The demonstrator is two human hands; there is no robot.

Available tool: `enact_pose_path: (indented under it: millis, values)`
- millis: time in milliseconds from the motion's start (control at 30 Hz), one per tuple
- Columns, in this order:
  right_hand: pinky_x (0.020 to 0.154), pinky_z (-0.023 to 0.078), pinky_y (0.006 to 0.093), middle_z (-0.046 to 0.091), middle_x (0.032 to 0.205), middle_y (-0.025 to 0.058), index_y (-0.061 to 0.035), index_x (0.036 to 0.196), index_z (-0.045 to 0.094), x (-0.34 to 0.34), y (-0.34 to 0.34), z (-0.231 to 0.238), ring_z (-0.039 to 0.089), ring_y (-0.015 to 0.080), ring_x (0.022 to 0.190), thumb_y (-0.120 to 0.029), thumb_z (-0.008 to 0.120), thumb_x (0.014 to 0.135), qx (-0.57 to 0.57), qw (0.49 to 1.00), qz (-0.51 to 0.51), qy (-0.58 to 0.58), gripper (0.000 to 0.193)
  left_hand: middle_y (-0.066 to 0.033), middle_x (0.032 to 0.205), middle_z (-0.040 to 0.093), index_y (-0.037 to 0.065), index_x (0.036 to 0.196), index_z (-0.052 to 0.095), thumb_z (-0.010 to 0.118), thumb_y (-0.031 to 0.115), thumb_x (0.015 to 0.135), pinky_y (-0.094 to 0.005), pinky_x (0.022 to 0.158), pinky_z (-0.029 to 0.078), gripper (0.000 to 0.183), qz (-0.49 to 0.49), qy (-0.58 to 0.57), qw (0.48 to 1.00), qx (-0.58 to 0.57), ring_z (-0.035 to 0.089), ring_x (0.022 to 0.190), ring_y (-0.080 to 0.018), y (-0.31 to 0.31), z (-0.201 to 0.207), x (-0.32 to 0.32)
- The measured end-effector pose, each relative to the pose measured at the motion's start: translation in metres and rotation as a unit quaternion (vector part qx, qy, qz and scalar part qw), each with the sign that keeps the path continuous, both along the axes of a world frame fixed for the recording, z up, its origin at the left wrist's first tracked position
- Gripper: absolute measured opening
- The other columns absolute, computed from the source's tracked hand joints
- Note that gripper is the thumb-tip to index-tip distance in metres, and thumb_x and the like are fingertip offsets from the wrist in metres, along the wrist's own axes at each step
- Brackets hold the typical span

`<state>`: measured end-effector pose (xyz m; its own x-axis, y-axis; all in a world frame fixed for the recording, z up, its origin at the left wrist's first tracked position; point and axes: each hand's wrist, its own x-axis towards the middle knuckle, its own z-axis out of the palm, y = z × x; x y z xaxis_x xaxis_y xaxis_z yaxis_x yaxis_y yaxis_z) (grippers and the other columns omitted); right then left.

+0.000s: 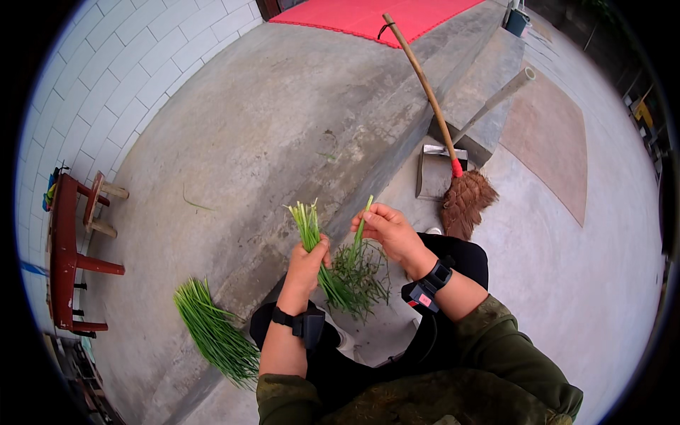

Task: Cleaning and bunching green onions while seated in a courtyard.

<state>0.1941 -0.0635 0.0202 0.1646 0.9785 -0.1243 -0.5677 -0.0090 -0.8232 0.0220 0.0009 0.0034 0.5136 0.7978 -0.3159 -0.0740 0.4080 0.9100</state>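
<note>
My left hand (306, 268) is closed around a bunch of chives (306, 223), whose pale cut ends stick up above the fist while the green leaves hang below. Just to its right, my right hand (393, 234) pinches a few separate chive stalks (363, 218) between thumb and fingers. Beneath both hands, between my knees, lies a tangled heap of thin green scraps (365, 278); the hanging leaves partly overlap it. A larger pile of chives (212, 329) rests on the concrete ledge to the left of my left forearm.
A brown broom (469, 202) with a long wooden handle leans by a metal dustpan (431, 173) ahead on the right. The step edge (397, 170) runs diagonally past my knees. A red bench (65, 251) and a small wooden stool (99, 205) stand by the white block wall (106, 78).
</note>
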Motion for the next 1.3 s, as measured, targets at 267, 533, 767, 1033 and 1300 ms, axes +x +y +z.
enact_pose_path:
  millis: [267, 533, 767, 1033, 1300]
  values:
    - [0.064, 0.041, 0.0218, 0.054, 0.078, 0.0039, -0.0035, 0.09, 0.049, -0.004, -0.003, -0.008, 0.052, 0.0106, 0.072, -0.014, 0.046, 0.081, -0.049, 0.996, 0.073, -0.027, 0.014, -0.0053, 0.068, 0.05, 0.002, 0.078, 0.049, 0.054, 0.014, 0.076, -0.0236, 0.045, 0.036, 0.013, -0.035, 0.035, 0.998, 0.024, 0.044, 0.05, -0.0105, 0.001, 0.01, -0.007]
    - [0.059, 0.04, 0.0206, 0.053, 0.075, 0.0051, 0.0013, 0.107, 0.036, -0.022, -0.005, -0.023, 0.05, 0.0101, 0.066, -0.007, 0.05, 0.077, -0.024, 0.993, 0.105, -0.041, 0.034, -0.0028, 0.065, 0.051, 0.001, 0.085, 0.053, 0.054, 0.014, 0.075, -0.0225, 0.049, 0.037, 0.016, -0.08, -0.008, 0.997, 0.016, 0.046, 0.054, -0.0098, -0.004, 0.016, 0.0]
    - [0.05, 0.035, 0.0182, 0.051, 0.074, 0.0043, 0.0001, 0.111, 0.033, -0.031, -0.008, -0.011, 0.045, 0.0082, 0.059, -0.008, 0.046, 0.079, -0.066, 0.988, 0.133, -0.041, 0.035, -0.0028, 0.065, 0.052, 0.001, 0.084, 0.054, 0.054, 0.012, 0.076, -0.0209, 0.05, 0.037, 0.014, -0.085, 0.027, 0.996, 0.026, 0.046, 0.055, -0.009, -0.004, 0.013, -0.003]
    - [0.049, 0.034, 0.0184, 0.049, 0.074, 0.0046, -0.0005, 0.108, 0.036, -0.03, -0.011, -0.008, 0.043, 0.0074, 0.059, -0.008, 0.041, 0.081, -0.067, 0.988, 0.142, 0.005, 0.029, -0.0024, 0.065, 0.053, 0.0, 0.079, 0.055, 0.053, 0.01, 0.076, -0.0207, 0.051, 0.038, 0.011, -0.094, 0.033, 0.995, 0.03, 0.048, 0.057, -0.0088, -0.003, 0.013, -0.005]
    - [0.047, 0.034, 0.0177, 0.048, 0.073, 0.005, -0.0005, 0.107, 0.035, -0.029, -0.014, -0.003, 0.041, 0.0073, 0.055, -0.006, 0.039, 0.08, -0.088, 0.982, 0.161, 0.039, 0.028, -0.0024, 0.065, 0.053, 0.0, 0.079, 0.054, 0.054, 0.014, 0.076, -0.0213, 0.051, 0.039, 0.014, -0.106, 0.076, 0.99, 0.057, 0.048, 0.056, -0.009, -0.002, 0.014, -0.007]
